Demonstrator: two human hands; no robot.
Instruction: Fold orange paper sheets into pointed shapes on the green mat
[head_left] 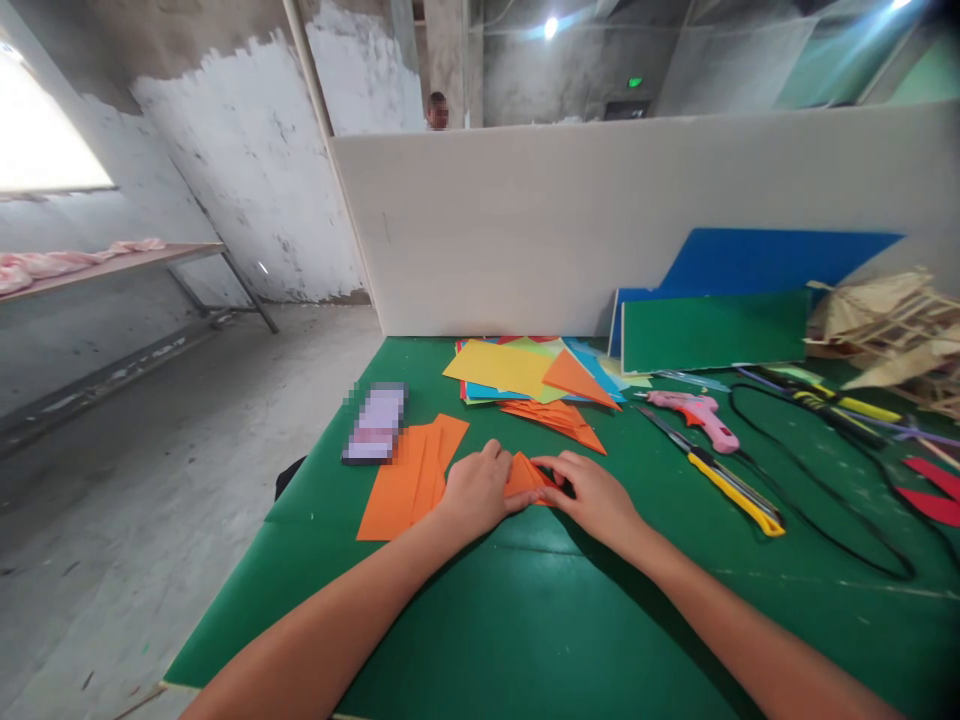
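Observation:
Between my two hands a small piece of folded orange paper lies on the green tabletop, partly hidden by fingers. My left hand is closed on its left side, thumb along the near edge. The thumb and fingertips of my right hand pinch its right corner. Just left of my left hand are several flat orange paper sheets, overlapping one another. Beyond my hands sits a pile of folded orange triangles, in front of a stack of coloured paper with a yellow sheet on top.
A phone lies at the table's left edge. On the right are a pink glue gun with a black cord, a yellow utility knife and red pieces. Green board and blue board lean against a white partition.

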